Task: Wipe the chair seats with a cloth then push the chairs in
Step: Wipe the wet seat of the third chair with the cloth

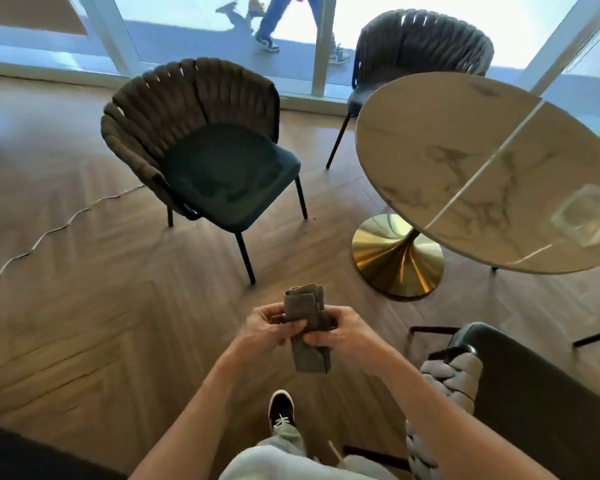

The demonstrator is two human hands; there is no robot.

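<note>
A folded brown-grey cloth [307,323] is held upright in front of me, above the wood floor. My left hand [265,329] grips its left side and my right hand [340,332] pinches its right side. A woven-back chair with a dark green seat [222,174] stands pulled out to the left of the round marble table [430,161]. A second chair [420,46] stands behind the table by the window. A third chair with a dark seat [534,393] is close at my lower right.
The table rests on a gold pedestal base [395,258]. A clear square glass object [589,216] sits on the tabletop at right. A white cable [49,233] snakes across the floor at left. People walk past outside the glass wall [271,26]. My shoe [281,408] is below my hands.
</note>
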